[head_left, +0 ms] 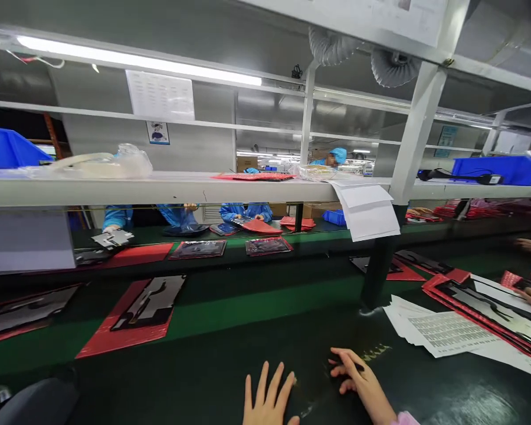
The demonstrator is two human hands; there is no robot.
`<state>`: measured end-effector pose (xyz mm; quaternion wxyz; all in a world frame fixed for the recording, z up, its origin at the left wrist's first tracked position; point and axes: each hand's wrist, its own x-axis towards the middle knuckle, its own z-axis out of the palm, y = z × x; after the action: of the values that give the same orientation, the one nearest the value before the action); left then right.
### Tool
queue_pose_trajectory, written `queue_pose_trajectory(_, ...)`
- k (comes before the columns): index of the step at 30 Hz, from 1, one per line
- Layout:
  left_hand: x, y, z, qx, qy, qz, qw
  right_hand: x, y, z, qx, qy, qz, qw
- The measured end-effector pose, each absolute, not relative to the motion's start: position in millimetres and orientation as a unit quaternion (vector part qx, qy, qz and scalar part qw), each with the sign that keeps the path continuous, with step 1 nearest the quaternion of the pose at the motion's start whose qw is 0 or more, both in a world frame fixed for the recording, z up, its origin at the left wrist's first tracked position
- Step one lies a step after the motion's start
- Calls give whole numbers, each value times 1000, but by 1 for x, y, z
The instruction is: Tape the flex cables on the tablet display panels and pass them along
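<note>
dark green worktop (181,378) | left hand (268,401) splayed flat | right hand (356,378) curled, grip unclear | shelf (159,189) overhead

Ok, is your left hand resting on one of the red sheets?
No: the left hand lies flat, fingers spread, on the dark bench top; the nearest red sheet lies apart to its left.

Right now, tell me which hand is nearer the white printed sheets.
Right. The right hand lies just left of the white printed sheets; the left hand rests farther left.
</note>
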<state>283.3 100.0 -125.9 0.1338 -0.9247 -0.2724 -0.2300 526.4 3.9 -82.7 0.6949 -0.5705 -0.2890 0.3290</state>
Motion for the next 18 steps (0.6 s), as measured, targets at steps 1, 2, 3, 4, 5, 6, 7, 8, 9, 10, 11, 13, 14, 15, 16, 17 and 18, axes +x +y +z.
queue_pose_trajectory(1, 286, 105, -126, -936, -232, -226, 139, 527, 9, -82, -576, -294, 319, 693)
queue_pose_trajectory(2, 286, 109, -125, -946, -189, -220, 144, 527, 14, -82, -582, -298, 312, 689)
queue_pose_trajectory(3, 285, 113, -125, -954, -151, -215, 145, 528, 20, -81, -589, -300, 308, 685)
queue_pose_trajectory(4, 284, 116, -124, -959, -125, -210, 140, 529, 25, -79, -595, -299, 305, 681)
queue_pose_trajectory(5, 283, 118, -123, -963, -113, -207, 132, 531, 30, -78, -601, -297, 304, 677)
queue_pose_trajectory(6, 282, 119, -122, -965, -112, -204, 119, 534, 34, -76, -607, -295, 303, 673)
queue_pose_trajectory(7, 281, 119, -120, -968, -112, -200, 104, 537, 38, -74, -614, -294, 301, 668)
queue_pose_trajectory(8, 281, 117, -118, -971, -113, -194, 86, 540, 41, -73, -621, -294, 298, 663)
queue_pose_trajectory(9, 280, 116, -116, -974, -112, -187, 68, 542, 42, -71, -629, -295, 294, 656)
queue_pose_trajectory(10, 280, 113, -113, -976, -113, -177, 50, 544, 42, -70, -639, -296, 287, 649)
queue_pose_trajectory(11, 280, 110, -109, -979, -114, -166, 32, 545, 40, -70, -649, -298, 278, 643)
queue_pose_trajectory(13, 279, 105, -102, -982, -124, -140, -1, 546, 36, -70, -665, -304, 262, 630)
queue_pose_trajectory(14, 279, 102, -99, -983, -133, -127, -17, 545, 33, -70, -669, -308, 256, 626)
queue_pose_trajectory(15, 279, 100, -97, -983, -140, -116, -32, 544, 31, -71, -672, -313, 253, 622)
queue_pose_trajectory(16, 278, 98, -95, -982, -147, -110, -48, 543, 30, -71, -674, -318, 251, 618)
queue_pose_trajectory(17, 278, 97, -93, -981, -151, -108, -61, 541, 29, -72, -676, -323, 251, 614)
queue_pose_trajectory(18, 278, 96, -91, -979, -153, -111, -73, 540, 28, -73, -678, -327, 251, 609)
